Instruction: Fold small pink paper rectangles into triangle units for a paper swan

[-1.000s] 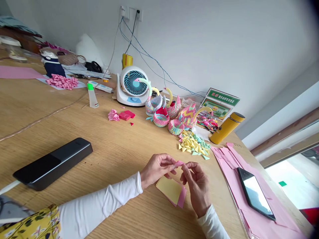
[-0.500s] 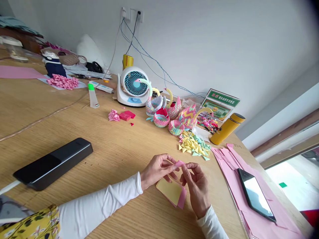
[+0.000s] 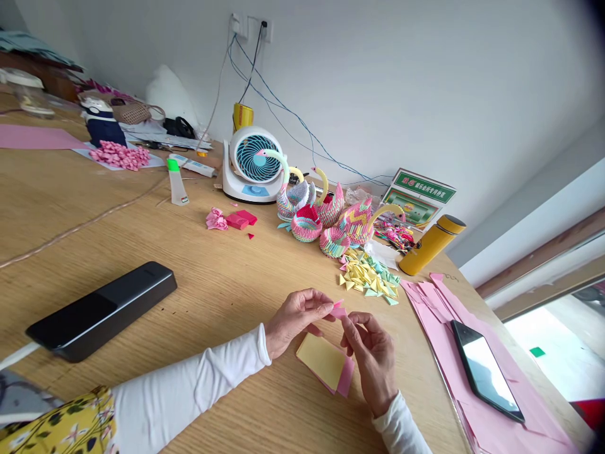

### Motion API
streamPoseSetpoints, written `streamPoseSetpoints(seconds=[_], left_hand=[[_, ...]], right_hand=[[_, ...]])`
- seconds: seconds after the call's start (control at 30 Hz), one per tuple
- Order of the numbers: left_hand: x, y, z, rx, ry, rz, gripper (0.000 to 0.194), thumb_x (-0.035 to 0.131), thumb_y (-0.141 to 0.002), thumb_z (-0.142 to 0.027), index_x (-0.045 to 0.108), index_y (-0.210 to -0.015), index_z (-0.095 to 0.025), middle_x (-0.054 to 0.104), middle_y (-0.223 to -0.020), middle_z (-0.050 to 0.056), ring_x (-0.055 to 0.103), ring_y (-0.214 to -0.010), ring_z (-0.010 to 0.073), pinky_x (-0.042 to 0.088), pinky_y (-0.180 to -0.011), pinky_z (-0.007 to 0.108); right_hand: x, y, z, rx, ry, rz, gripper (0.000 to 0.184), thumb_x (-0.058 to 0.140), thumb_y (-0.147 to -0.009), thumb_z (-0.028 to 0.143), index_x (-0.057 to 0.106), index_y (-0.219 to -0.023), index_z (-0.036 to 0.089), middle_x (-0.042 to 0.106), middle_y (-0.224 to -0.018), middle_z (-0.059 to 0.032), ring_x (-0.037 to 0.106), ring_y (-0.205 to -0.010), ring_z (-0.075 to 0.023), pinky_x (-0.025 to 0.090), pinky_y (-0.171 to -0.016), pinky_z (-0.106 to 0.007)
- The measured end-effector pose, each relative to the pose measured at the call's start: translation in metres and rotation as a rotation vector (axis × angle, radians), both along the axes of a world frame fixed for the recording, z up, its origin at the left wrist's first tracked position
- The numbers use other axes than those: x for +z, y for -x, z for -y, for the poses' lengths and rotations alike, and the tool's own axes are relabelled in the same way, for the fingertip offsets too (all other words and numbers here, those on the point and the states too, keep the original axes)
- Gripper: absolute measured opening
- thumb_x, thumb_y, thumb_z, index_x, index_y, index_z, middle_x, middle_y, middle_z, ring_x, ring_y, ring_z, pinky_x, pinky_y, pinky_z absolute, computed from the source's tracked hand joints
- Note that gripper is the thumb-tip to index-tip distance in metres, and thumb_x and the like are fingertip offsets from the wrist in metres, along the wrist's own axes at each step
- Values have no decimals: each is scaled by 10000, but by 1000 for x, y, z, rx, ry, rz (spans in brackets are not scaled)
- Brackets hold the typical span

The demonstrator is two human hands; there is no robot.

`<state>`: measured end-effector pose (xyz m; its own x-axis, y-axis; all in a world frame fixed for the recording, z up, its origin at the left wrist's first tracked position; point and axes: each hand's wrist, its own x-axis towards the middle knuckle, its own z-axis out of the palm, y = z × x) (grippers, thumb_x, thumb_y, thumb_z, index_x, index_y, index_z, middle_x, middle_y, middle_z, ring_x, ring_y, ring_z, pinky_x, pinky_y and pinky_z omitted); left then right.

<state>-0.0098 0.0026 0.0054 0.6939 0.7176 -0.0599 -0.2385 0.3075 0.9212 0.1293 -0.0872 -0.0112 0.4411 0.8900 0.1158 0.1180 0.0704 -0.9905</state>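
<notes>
Between my two hands is a small folded piece of pink paper [image 3: 338, 311], held above the table. My left hand [image 3: 299, 318] pinches its left side between thumb and fingers. On the other side, my right hand [image 3: 373, 353] grips the paper's lower right edge with thumb and forefinger, its other fingers curled in. Beneath the hands lies a stack of yellow and pink paper slips [image 3: 321, 362]. Just beyond, folded yellow and green paper triangles [image 3: 368, 274] form a loose pile.
Folded-paper swans [image 3: 354, 224] stand behind the triangles, beside a white fan [image 3: 255, 164]. A yellow flask [image 3: 432, 244] is at the right. A phone [image 3: 486, 372] rests on pink sheets [image 3: 524, 435]. At left lie a long black device [image 3: 104, 309] and a glue bottle [image 3: 176, 183].
The pink paper has turned, and a raised flap now shows at its top. My left fingers have closed in more, and my right hand has shifted slightly down from the paper's top edge.
</notes>
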Motion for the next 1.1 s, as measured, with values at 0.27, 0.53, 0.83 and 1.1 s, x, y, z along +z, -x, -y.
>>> streamPoseSetpoints(seconds=[0.27,0.53,0.83,1.1], left_hand=[[-2,-1,-2,111,90,60,364,813,-621,-297,605,-866,-126,632,-866,33,607,-763,121,492,-547,175],[0,2,-4,-111,276,77,349,815,-641,-257,663,-916,-107,641,-802,29,544,-620,45,381,-456,108],[0,2,1,-202,176,29,340,775,-668,-383,681,-840,-104,612,-807,33,557,-714,95,413,-446,134],[-1,-3,6,-107,-150,3,393,690,-749,-443,629,-906,-89,656,-803,79,653,-668,160,542,-516,237]], right_hand=[[0,4,-1,78,32,1,300,639,-802,455,566,-758,168,487,-550,35,429,-492,-76,318,-464,-199],[5,-5,2,113,-154,101,335,605,-846,345,530,-1159,254,569,-988,-57,518,-653,-112,416,-514,-222],[8,-3,2,65,-84,163,190,670,-790,369,628,-807,184,612,-742,-38,558,-665,-146,433,-554,-251],[8,-1,2,57,11,70,260,671,-776,426,611,-783,173,631,-713,-39,552,-633,-144,425,-551,-256]])
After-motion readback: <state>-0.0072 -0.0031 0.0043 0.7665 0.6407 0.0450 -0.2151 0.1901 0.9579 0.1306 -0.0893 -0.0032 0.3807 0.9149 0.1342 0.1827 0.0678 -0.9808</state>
